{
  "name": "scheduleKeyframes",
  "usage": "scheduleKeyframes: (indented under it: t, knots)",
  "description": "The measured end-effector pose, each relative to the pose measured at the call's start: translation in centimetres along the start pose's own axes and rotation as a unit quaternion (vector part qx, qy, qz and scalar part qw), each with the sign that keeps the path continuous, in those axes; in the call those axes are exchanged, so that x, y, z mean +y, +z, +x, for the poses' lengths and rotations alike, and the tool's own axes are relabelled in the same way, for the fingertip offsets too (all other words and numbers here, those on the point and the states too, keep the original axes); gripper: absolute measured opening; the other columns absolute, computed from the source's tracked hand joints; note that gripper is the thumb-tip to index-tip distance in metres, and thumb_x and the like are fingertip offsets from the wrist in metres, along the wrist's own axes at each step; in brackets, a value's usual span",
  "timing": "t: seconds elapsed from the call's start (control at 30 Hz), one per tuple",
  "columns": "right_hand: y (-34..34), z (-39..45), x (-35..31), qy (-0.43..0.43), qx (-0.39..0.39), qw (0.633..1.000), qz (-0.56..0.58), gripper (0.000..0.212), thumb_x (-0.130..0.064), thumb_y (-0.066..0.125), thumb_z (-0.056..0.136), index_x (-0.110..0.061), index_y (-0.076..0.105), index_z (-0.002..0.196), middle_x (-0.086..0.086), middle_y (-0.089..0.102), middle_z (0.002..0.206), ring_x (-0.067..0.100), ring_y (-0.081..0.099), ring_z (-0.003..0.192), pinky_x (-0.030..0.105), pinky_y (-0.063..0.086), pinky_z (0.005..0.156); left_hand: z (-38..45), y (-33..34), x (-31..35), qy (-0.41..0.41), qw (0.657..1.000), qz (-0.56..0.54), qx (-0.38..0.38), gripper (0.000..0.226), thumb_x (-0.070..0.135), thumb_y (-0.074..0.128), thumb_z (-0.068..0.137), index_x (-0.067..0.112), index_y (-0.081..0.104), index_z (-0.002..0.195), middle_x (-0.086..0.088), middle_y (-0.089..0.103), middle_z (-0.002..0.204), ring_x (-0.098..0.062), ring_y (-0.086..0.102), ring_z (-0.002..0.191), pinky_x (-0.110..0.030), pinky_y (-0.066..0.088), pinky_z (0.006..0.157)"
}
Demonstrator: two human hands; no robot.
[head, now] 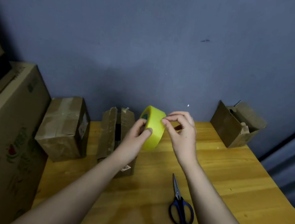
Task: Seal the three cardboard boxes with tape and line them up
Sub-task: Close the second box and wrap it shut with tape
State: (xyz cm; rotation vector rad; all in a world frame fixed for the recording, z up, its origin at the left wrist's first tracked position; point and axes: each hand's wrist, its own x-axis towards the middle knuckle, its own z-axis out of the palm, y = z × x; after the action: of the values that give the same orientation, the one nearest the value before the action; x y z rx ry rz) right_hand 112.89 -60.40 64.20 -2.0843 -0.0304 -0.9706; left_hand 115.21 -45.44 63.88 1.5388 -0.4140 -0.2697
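Tape roll (154,129) between both hands' grip

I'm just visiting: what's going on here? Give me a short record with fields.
left hand: grips the yellow tape roll, held above the table
right hand: fingertips pinch at the roll's upper edge
left box: closed, tape across its top
middle box: flaps up, gap between them
right box: open, at the far right corner
scissors: closed, lying on the wooden table
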Motion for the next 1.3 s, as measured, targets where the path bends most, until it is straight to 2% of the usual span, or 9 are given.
scheduleKeyframes:
  t: [0.07, 0.2, 0.47, 0.63, 0.73, 0.9, 1.0, 1.13, 1.3]
  knots:
    - [0.4, -0.2, 0.3, -0.02, -0.002, 0.998, -0.051, 0.009, -0.022, 0.066, 0.086, -0.013, 0.067, 0.084, -0.003, 0.062, 0.091, 0.015, 0.058, 0.09, 0.018, 0.041, 0.084, 0.0, 0.0, 0.1, -0.013, 1.0, 0.007, -0.008, 0.01, 0.015, 0.048, 0.098, 0.022, 0.053, 0.095, 0.004, 0.056, 0.082, 0.006, 0.053, 0.062, -0.011, 0.042, 0.057]
    - [0.8, -0.1, -0.1, -0.013, 0.007, 0.989, -0.149, 0.011, -0.025, 0.061, 0.091, -0.014, 0.062, 0.087, -0.004, 0.068, 0.089, 0.018, 0.064, 0.083, 0.03, 0.045, 0.072, -0.1, 0.0, -0.1, -0.04, 0.997, 0.047, -0.042, 0.023, 0.029, 0.06, 0.091, 0.027, 0.048, 0.111, -0.002, 0.066, 0.105, -0.013, 0.066, 0.091, -0.029, 0.055, 0.076]
    - [0.3, -0.1, -0.3, -0.171, 0.048, 0.918, -0.354, 0.026, -0.03, 0.048, 0.093, -0.014, 0.057, 0.075, -0.003, 0.055, 0.052, 0.015, 0.056, 0.046, 0.026, 0.042, 0.052, 0.0, 0.9, 1.2, -0.101, 0.992, -0.064, -0.04, 0.023, 0.016, 0.053, 0.096, 0.003, 0.047, 0.115, -0.015, 0.067, 0.08, -0.016, 0.069, 0.059, -0.021, 0.051, 0.052]
    - [-0.1, 0.1, -0.2, -0.075, 0.018, 0.951, -0.299, 0.024, -0.033, 0.052, 0.094, -0.014, 0.058, 0.082, 0.003, 0.066, 0.07, 0.025, 0.064, 0.064, 0.032, 0.046, 0.057, 0.4, 0.8, 1.8, -0.118, 0.987, -0.08, -0.081, 0.011, 0.016, 0.052, 0.097, 0.007, 0.05, 0.102, -0.012, 0.07, 0.071, -0.02, 0.069, 0.059, -0.026, 0.056, 0.057]
    - [-0.7, 0.7, -0.2, 0.102, -0.03, 0.992, -0.065, 0.011, -0.023, 0.061, 0.093, -0.016, 0.058, 0.085, -0.002, 0.069, 0.08, 0.014, 0.065, 0.077, 0.032, 0.05, 0.067, -0.3, 0.6, 1.9, -0.105, 0.989, -0.036, -0.101, 0.023, 0.016, 0.063, 0.09, 0.013, 0.05, 0.109, -0.007, 0.071, 0.085, -0.017, 0.071, 0.069, -0.025, 0.056, 0.061]
    - [-0.8, 2.1, -0.2, 0.249, -0.093, 0.937, 0.228, 0.018, 0.001, 0.067, 0.085, -0.013, 0.06, 0.076, -0.004, 0.07, 0.076, 0.004, 0.064, 0.072, 0.018, 0.05, 0.068, -0.7, -0.3, 0.8, -0.071, 0.992, 0.057, -0.087, 0.044, 0.026, 0.067, 0.087, 0.015, 0.046, 0.124, -0.008, 0.07, 0.105, -0.02, 0.071, 0.091, -0.037, 0.058, 0.08]
    - [-0.2, 2.3, -0.1, 0.247, -0.063, 0.947, 0.195, 0.022, 0.001, 0.069, 0.083, -0.015, 0.059, 0.072, 0.0, 0.069, 0.075, 0.001, 0.065, 0.069, 0.016, 0.049, 0.066, -0.8, -1.0, 0.4, -0.049, 0.987, 0.114, -0.098, 0.052, 0.035, 0.068, 0.086, 0.018, 0.045, 0.129, -0.004, 0.064, 0.115, -0.019, 0.067, 0.098, -0.042, 0.056, 0.086]
    - [1.1, 1.9, -0.8, 0.198, 0.022, 0.979, 0.052, 0.024, -0.012, 0.074, 0.082, -0.022, 0.057, 0.068, -0.01, 0.064, 0.068, -0.001, 0.059, 0.062, 0.022, 0.048, 0.067, -0.9, -1.9, 0.3, 0.021, 0.969, 0.241, -0.043, 0.047, 0.067, 0.057, 0.076, 0.033, 0.05, 0.107, 0.004, 0.066, 0.097, -0.015, 0.067, 0.084, -0.045, 0.056, 0.074]
    - [1.8, 1.2, -2.0, 0.079, 0.034, 0.99, -0.111, 0.016, -0.033, 0.068, 0.087, -0.019, 0.063, 0.082, -0.006, 0.07, 0.077, 0.018, 0.066, 0.074, 0.037, 0.051, 0.065, -0.8, -1.5, 1.3, -0.054, 0.998, 0.014, -0.021, 0.022, 0.031, 0.057, 0.094, 0.011, 0.054, 0.103, -0.009, 0.067, 0.072, -0.024, 0.064, 0.062, -0.043, 0.054, 0.067]
